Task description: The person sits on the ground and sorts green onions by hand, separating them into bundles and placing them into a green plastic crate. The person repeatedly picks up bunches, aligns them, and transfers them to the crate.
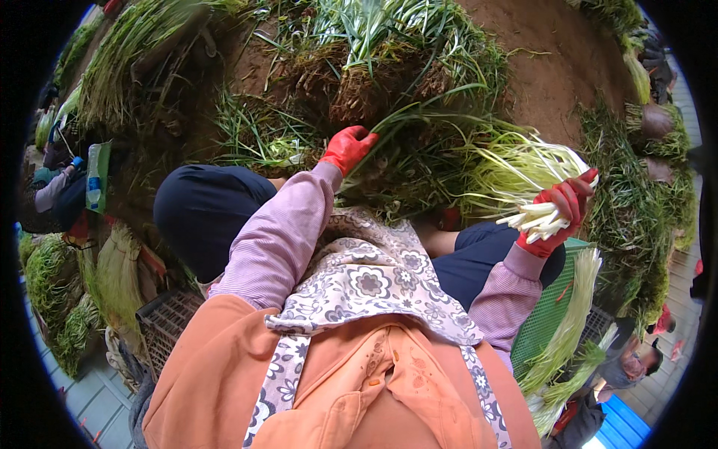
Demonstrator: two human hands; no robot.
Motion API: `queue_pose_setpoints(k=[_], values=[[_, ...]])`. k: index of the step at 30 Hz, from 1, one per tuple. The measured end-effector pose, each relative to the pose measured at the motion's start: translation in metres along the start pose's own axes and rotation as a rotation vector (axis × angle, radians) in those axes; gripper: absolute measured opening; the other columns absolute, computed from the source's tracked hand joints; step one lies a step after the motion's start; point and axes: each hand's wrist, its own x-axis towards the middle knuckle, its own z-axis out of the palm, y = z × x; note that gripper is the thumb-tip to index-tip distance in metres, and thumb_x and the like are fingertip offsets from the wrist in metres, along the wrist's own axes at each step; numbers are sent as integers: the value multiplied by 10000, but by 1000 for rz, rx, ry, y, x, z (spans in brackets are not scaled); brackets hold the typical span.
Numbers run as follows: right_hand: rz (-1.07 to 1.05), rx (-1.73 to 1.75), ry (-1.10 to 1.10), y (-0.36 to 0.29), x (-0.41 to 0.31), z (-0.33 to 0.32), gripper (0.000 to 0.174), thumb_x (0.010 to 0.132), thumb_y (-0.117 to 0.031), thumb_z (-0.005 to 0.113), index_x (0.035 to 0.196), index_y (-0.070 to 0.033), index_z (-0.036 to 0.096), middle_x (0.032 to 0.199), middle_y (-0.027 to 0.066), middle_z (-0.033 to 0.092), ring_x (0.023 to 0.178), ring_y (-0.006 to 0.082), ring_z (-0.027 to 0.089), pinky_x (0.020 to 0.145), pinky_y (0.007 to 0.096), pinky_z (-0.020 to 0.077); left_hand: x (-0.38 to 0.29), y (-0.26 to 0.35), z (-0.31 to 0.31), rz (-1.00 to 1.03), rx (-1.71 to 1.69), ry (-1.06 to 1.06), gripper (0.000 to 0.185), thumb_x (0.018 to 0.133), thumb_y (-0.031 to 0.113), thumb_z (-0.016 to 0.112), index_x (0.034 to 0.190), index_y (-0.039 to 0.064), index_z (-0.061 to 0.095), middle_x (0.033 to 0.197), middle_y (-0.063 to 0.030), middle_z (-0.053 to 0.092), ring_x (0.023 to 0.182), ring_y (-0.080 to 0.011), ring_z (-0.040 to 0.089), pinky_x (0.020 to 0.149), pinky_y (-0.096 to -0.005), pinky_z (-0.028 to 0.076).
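Observation:
My right hand [561, 210], in a red rubber glove, grips a bunch of pale-stemmed leafy vegetables [521, 163]. The white stem ends stick out below the fist, and thin yellow-green leaves trail to the left. My left hand [350, 149], gloved the same way, is pinched around long green leaves [406, 120] that reach to the right; the motion blurs them a little. Just beyond it stands a thick heap of rooted plants [370, 84], with brown soil on the roots. Loose green trimmings [269, 129] lie between my knees and that heap.
At my right, a green plastic mesh basket [541, 314] has a pale bundle of stalks [572, 303] lying across it. A plastic crate [168, 322] stands behind my left side. Other people [53, 193] sit at the left and lower right. More greens [140, 62] are piled at upper left.

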Motion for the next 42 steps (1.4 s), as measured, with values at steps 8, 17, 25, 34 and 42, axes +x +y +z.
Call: queue_pose_setpoints(k=[8, 17, 25, 34, 42], values=[[110, -771, 489, 78, -17, -56, 288, 917, -180, 594, 1149, -13, 564, 777, -6, 533, 583, 76, 422, 549, 235, 367, -54, 95, 24, 37, -725, -384, 267, 936, 230, 576, 1030, -4, 661, 911, -40, 682, 816, -83, 604, 761, -243, 489], [385, -887, 767, 85, -13, -72, 237, 886, -259, 648, 1034, -75, 626, 674, -20, 540, 546, 84, 469, 521, 239, 451, -83, 110, 20, 267, -254, -414, 297, 898, 247, 631, 1065, 2, 647, 956, -84, 653, 921, -148, 605, 801, -289, 480], [229, -1220, 759, 100, -24, -72, 146, 868, -191, 675, 938, -81, 608, 665, 0, 577, 545, 101, 548, 475, 232, 453, -76, 110, 38, 0, -593, -342, 223, 918, 230, 607, 976, 18, 646, 828, 0, 667, 748, -59, 584, 673, -215, 465], [188, -1347, 687, 104, -22, -54, 111, 866, -133, 669, 900, -39, 622, 646, 18, 595, 526, 92, 557, 472, 226, 461, -74, 126, 24, -249, -607, -440, 354, 886, 375, 632, 1002, 41, 633, 852, -2, 667, 724, -56, 575, 624, -218, 454], [79, -1378, 675, 100, -22, -50, 153, 867, -121, 663, 966, -11, 624, 654, 32, 610, 528, 109, 567, 492, 235, 475, -72, 129, 26, -142, -691, -338, 344, 827, 323, 713, 996, 43, 607, 872, -21, 646, 767, -90, 581, 674, -253, 479]])
